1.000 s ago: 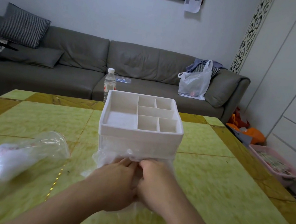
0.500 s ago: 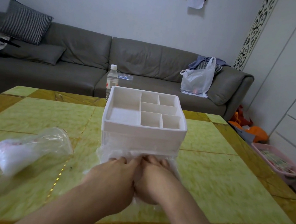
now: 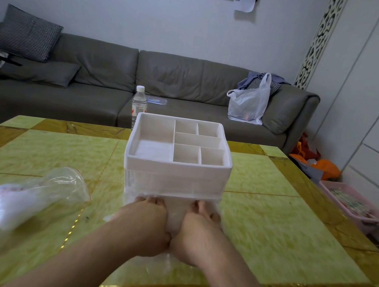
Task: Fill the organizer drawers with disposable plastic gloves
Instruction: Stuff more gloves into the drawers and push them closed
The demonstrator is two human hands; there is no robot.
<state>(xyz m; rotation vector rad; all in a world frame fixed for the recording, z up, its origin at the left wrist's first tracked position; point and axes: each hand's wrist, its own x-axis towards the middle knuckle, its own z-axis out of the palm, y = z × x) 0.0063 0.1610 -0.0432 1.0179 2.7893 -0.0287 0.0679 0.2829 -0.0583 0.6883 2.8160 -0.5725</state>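
Both hands, left hand (image 3: 146,225) and right hand (image 3: 197,233), press side by side with a closed grip on thin clear plastic gloves (image 3: 174,212) at the open bottom drawer of the white compartmented plastic organizer (image 3: 177,166) on the yellow-green tiled desk (image 3: 281,230).

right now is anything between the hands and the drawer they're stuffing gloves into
Nothing visible. The left hand and right hand press side by side on the wad of gloves at the mouth of the open lower drawer of the organizer. Only the gloves themselves lie between hands and drawer.
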